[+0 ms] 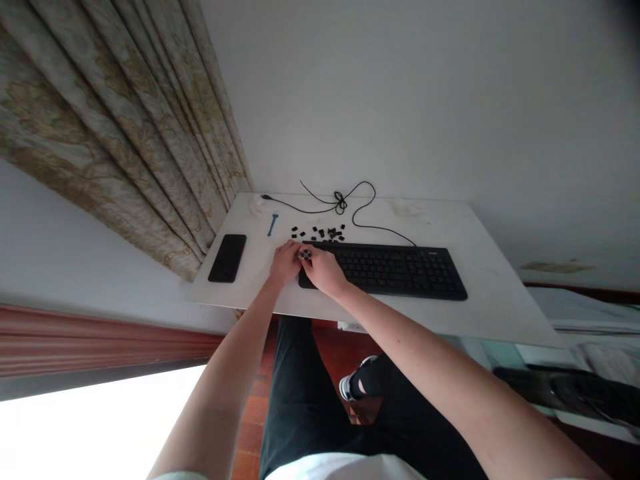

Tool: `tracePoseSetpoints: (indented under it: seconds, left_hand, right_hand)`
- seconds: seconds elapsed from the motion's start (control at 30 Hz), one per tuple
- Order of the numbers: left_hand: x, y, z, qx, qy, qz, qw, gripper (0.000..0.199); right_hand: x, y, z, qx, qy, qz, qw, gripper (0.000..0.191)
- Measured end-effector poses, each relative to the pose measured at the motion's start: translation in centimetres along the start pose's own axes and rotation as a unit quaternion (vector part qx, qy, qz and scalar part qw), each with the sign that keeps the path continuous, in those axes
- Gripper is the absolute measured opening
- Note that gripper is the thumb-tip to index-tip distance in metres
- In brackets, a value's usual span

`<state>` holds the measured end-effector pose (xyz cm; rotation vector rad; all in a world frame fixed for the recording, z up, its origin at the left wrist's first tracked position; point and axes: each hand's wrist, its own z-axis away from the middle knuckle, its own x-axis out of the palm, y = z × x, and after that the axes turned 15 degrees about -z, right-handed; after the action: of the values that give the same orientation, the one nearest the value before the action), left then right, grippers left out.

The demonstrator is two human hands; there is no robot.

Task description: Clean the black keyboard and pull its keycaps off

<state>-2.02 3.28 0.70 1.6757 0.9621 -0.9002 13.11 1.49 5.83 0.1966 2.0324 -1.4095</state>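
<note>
A black keyboard (400, 272) lies along the front of the white table, loose keycaps (332, 233) scattered just behind its left part. At its left end my left hand (286, 262) is closed with bent fingers against the corner; its fingertips are partly hidden. My right hand (324, 269) is over the same end, its fingers wrapped round a small tool with a round, dark and silver top (305, 254). That tool points up toward me, and its lower end is hidden. The two hands touch or nearly touch.
A black phone (227, 258) lies at the table's left, with a small blue tool (273, 225) to its right. The keyboard's cable (340, 202) runs looped along the back. Curtains (165, 127) hang at the left; a wall (400, 100) stands behind the white table (480, 320).
</note>
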Motion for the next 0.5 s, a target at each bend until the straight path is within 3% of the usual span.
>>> tracePoseSetpoints:
  seconds: [0.17,0.3,0.4,0.5]
  left_hand:
    - [0.2,-0.3,0.0,-0.01,0.013,0.056,0.998,0.02]
    - [0.4,-0.5,0.0,-0.044,0.012,0.118,0.992,0.013]
    - [0.6,-0.5,0.0,-0.091,0.036,0.142,0.985,0.014]
    - [0.7,-0.6,0.0,-0.121,0.072,0.144,0.98,0.017]
  right_hand:
    - [-0.1,0.8,0.2,0.014,0.055,-0.097,0.994,0.016]
    - [-1.4,1.5,0.3,0.022,0.116,-0.201,0.972,0.018]
    - [-4.5,3.1,1.0,0.045,0.186,-0.186,0.964,0.025]
    - [-9.7,6.6,2.7,0.078,0.308,-0.103,0.942,0.031]
